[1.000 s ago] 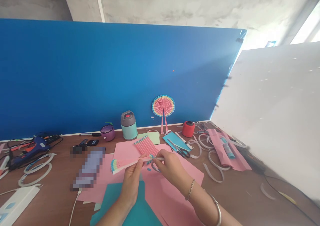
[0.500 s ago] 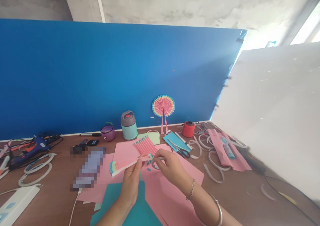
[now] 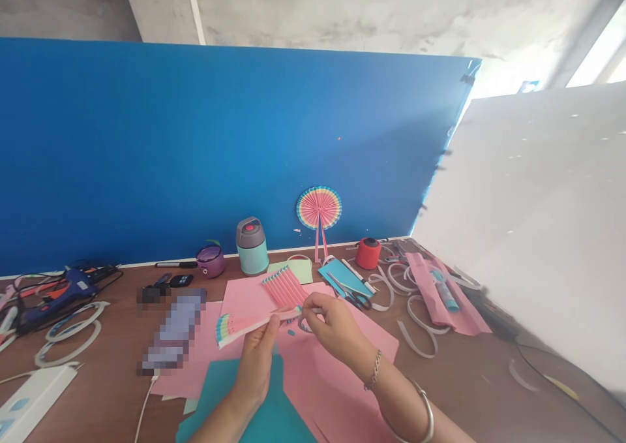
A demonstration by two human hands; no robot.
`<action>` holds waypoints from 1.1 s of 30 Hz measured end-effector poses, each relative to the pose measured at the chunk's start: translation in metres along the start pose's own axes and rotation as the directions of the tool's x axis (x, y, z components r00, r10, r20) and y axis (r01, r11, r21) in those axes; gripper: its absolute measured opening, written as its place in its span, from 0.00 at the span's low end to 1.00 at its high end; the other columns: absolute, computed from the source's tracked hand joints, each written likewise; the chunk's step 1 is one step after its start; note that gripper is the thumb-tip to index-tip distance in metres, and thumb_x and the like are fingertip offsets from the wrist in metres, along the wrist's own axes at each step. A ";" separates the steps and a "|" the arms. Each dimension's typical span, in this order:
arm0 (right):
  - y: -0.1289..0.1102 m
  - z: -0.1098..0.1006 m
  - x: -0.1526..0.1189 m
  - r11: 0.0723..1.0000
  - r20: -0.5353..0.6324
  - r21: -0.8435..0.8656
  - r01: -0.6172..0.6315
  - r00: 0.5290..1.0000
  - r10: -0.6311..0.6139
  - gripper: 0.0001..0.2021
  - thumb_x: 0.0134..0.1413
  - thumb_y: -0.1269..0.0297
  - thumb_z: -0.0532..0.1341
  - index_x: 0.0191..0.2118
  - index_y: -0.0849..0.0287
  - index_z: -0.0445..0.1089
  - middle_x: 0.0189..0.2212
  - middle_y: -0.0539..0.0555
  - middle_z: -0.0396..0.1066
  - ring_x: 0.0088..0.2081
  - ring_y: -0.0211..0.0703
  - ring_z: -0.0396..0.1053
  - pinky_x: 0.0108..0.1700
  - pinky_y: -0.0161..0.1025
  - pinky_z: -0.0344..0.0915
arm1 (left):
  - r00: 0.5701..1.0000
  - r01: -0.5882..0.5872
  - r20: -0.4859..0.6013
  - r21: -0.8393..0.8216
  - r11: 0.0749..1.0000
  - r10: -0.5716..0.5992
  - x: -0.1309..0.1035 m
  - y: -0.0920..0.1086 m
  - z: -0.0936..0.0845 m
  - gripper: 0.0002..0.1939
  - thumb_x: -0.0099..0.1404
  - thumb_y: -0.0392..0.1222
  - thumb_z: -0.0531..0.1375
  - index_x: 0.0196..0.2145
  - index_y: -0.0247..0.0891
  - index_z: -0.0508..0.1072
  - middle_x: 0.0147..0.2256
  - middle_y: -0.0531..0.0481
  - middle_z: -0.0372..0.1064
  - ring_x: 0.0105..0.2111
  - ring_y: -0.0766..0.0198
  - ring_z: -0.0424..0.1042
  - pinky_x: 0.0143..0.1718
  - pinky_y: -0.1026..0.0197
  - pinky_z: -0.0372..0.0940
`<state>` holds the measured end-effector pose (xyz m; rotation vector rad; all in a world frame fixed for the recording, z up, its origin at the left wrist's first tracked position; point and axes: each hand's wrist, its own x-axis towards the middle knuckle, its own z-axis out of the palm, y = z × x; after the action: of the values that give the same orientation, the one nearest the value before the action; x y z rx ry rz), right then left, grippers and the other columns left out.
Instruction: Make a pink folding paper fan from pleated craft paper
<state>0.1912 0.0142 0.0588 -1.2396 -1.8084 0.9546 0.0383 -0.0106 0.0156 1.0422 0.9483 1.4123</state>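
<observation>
1. Pleated paper (image 3: pixel 239 324) is up in both hands, in front of the flask (image 3: pixel 252 257); the blue partition (image 3: pixel 147 149), largest of all, stands behind that flask.
2. Brown table (image 3: pixel 469 391) spreads under the flask and out to both sides of it.
3. Pink sheets (image 3: pixel 342 384) lie in front of the flask, with a teal sheet (image 3: pixel 254 410) nearer the person.
4. Left hand (image 3: pixel 257 358), nearer the person than the flask: thumb and fingers are clamped on the pleated paper.
5. Right hand (image 3: pixel 330 322), in front of the flask and to its right: thumb and forefinger are pinched together on a pale strip (image 3: pixel 239 336), which runs along the paper's near edge.
6. Round fan (image 3: pixel 319 207) stands upright at the partition, right of the flask.
7. Second pleated piece (image 3: pixel 284 288) lies in front of the flask and rightward; whether it joins the held paper, I cannot tell.
8. Scissors (image 3: pixel 348 290) lie right of the flask, partly over a blue sheet (image 3: pixel 340 273).
9. Red pot (image 3: pixel 368 255) sits farther right of the flask.
</observation>
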 end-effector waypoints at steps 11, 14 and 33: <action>-0.001 0.005 0.000 0.990 -0.046 0.133 -0.052 0.997 0.059 0.06 0.51 0.67 0.52 0.26 0.58 0.63 0.24 0.49 0.69 0.26 0.37 0.66 0.27 0.32 0.58 | 1.000 -0.006 -0.024 0.121 0.993 0.009 -0.006 -0.010 -0.009 0.22 0.62 0.55 0.56 0.48 0.41 0.73 0.52 0.48 0.68 0.56 0.50 0.60 0.59 0.49 0.53; 0.000 0.011 -0.001 0.991 -0.065 0.128 -0.041 0.997 0.049 0.07 0.52 0.66 0.51 0.27 0.57 0.63 0.26 0.50 0.69 0.28 0.39 0.68 0.29 0.33 0.61 | 0.999 0.013 -0.034 0.155 0.988 -0.007 -0.005 -0.013 -0.010 0.23 0.63 0.56 0.54 0.50 0.42 0.72 0.53 0.49 0.67 0.57 0.50 0.59 0.60 0.48 0.51; 0.067 -0.031 0.037 0.772 -0.310 -0.634 0.048 0.898 -0.311 0.22 0.59 0.73 0.42 0.56 0.62 0.60 0.35 0.58 0.70 0.35 0.48 0.62 0.38 0.42 0.57 | 0.991 0.121 -0.067 0.087 0.989 -0.115 0.006 -0.011 -0.007 0.20 0.58 0.56 0.59 0.36 0.37 0.79 0.39 0.45 0.76 0.50 0.48 0.67 0.56 0.51 0.55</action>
<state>0.2355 0.0723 0.0198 -1.4652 -1.9067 -0.0516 0.0347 -0.0037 0.0040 0.9973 1.1101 1.3201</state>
